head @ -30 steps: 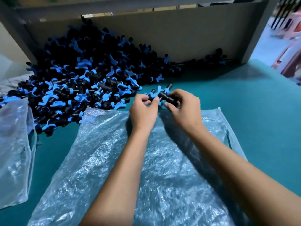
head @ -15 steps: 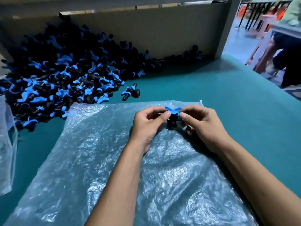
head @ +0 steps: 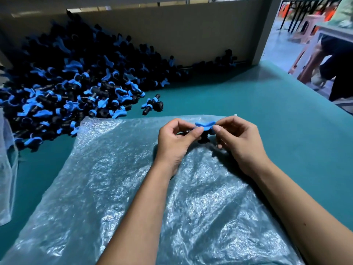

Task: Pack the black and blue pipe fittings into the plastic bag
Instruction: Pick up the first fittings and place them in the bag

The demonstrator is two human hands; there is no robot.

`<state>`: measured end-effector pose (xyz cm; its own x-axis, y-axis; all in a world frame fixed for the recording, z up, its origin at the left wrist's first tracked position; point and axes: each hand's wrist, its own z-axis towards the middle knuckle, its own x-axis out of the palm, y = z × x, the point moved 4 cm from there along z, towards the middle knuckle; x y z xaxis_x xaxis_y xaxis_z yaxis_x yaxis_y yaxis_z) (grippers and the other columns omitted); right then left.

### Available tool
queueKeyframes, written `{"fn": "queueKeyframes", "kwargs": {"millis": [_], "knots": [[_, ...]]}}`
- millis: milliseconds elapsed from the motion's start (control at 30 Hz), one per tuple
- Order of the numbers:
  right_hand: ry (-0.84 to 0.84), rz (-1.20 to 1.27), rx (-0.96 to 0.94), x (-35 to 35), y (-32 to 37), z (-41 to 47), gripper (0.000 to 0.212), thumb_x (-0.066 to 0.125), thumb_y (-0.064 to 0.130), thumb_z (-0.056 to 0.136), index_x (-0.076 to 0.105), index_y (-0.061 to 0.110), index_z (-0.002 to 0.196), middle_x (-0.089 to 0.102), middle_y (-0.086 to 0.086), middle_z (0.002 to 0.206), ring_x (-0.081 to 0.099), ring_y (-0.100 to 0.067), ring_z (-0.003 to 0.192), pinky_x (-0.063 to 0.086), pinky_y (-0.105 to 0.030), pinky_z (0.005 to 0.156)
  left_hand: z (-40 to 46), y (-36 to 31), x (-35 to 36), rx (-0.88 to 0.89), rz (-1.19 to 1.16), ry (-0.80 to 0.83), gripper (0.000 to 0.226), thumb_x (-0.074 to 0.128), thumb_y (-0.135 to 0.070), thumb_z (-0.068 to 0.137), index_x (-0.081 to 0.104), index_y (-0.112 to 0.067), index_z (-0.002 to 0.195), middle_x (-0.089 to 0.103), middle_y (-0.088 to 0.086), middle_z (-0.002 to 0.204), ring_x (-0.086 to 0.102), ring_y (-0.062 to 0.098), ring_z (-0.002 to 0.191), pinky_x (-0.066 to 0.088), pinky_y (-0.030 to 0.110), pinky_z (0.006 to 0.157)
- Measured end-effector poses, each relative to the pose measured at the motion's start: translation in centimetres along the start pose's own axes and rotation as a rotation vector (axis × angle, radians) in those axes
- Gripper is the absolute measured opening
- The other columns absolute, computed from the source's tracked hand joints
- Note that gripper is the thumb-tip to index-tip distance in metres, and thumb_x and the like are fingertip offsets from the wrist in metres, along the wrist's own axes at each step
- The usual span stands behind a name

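The grip is shared between both hands: one black pipe fitting with a blue winged handle (head: 204, 128) is pinched from either side, the left hand (head: 176, 142) closing thumb and forefinger on its left end and the right hand (head: 241, 143) closing thumb and forefinger on its right end. The blue wings are turned upward and the black body hangs below them, between the two thumbs. The fitting is held just above the far edge of a large clear bubbled plastic bag (head: 124, 188), which is spread flat on the teal desk (head: 286, 131) and is crossed by both forearms. A big heap of black and blue pipe fittings (head: 72, 83) is piled toward the far left corner of the desk, against a beige back panel (head: 191, 35). A single loose fitting (head: 152, 104) is seen lying apart from the heap, between it and the far edge of the bag. A second clear plastic bag (head: 7, 169) is seen at the desk's left edge. Beyond the right edge, part of a seated person (head: 332, 64) is visible.
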<state>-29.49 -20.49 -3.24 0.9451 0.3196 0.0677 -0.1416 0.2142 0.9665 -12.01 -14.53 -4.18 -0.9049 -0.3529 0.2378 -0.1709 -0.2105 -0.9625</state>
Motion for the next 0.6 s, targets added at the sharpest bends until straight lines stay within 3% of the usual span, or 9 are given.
{"fn": "queueKeyframes", "kwargs": {"millis": [67,167,267,333,433,533,600], "knots": [[-0.016,0.000,-0.012,0.1,0.1,-0.2,0.019,0.078,0.016,0.086,0.072,0.006,0.101,0.075,-0.007,0.090,0.065,-0.015,0.066,0.055,-0.025,0.059,-0.2,0.1,0.2,0.012,0.033,-0.026,0.024,0.093,-0.030,0.067,0.073,-0.022,0.075,0.078,0.013,0.085,0.077,0.026,0.078,0.063,0.040,0.074],[-0.043,-0.164,-0.089,0.2,0.4,-0.4,0.034,0.080,0.020,0.085,0.067,0.016,0.116,0.067,-0.006,0.116,0.071,-0.016,0.083,0.061,-0.031,0.069,-0.4,-0.1,-0.2,0.046,0.145,-0.196,0.034,0.091,-0.045,0.064,0.068,-0.022,0.075,0.077,0.009,0.078,0.077,0.031,0.076,0.063,0.054,0.080],[0.160,-0.322,-0.187,1.6,0.8,-0.8,0.046,0.084,0.029,0.080,0.064,0.024,0.121,0.063,0.001,0.123,0.070,-0.016,0.100,0.059,-0.034,0.083,-0.8,-0.8,0.7,0.123,0.142,-0.173,0.036,0.084,-0.047,0.073,0.063,-0.018,0.074,0.074,0.013,0.073,0.072,0.025,0.067,0.061,0.048,0.067],[0.211,-0.330,-0.189,2.0,0.7,-0.8,0.050,0.085,0.026,0.080,0.063,0.021,0.125,0.068,0.006,0.121,0.069,-0.013,0.107,0.057,-0.032,0.090,-1.2,-1.2,1.8,0.114,0.049,-0.057,0.041,0.069,-0.051,0.090,0.069,-0.012,0.075,0.073,0.013,0.073,0.069,0.021,0.065,0.057,0.034,0.058],[0.168,-0.201,-0.112,1.6,0.7,-0.5,0.029,0.075,0.015,0.090,0.067,0.018,0.118,0.075,0.006,0.104,0.072,-0.013,0.094,0.059,-0.035,0.082,-1.7,-1.4,2.8,0.070,-0.023,0.034,0.058,0.049,-0.046,0.102,0.077,0.001,0.082,0.076,0.017,0.078,0.073,0.023,0.068,0.060,0.031,0.061],[0.164,-0.090,-0.070,1.5,0.5,-0.5,0.016,0.064,0.008,0.097,0.071,0.015,0.110,0.077,0.005,0.095,0.071,-0.007,0.085,0.054,-0.019,0.073,-1.6,-1.4,1.7,0.169,0.119,-0.219,0.039,0.057,-0.041,0.098,0.073,-0.015,0.074,0.073,0.003,0.070,0.067,0.017,0.063,0.055,0.032,0.061],[0.166,-0.001,0.007,1.6,0.2,-0.5,0.016,0.060,0.010,0.100,0.070,0.009,0.112,0.077,-0.007,0.102,0.074,-0.018,0.093,0.058,-0.026,0.074,-1.1,-1.1,0.5,0.173,0.279,-0.321,0.024,0.064,-0.047,0.090,0.066,-0.027,0.077,0.071,-0.003,0.076,0.067,0.023,0.070,0.058,0.045,0.070]]}}
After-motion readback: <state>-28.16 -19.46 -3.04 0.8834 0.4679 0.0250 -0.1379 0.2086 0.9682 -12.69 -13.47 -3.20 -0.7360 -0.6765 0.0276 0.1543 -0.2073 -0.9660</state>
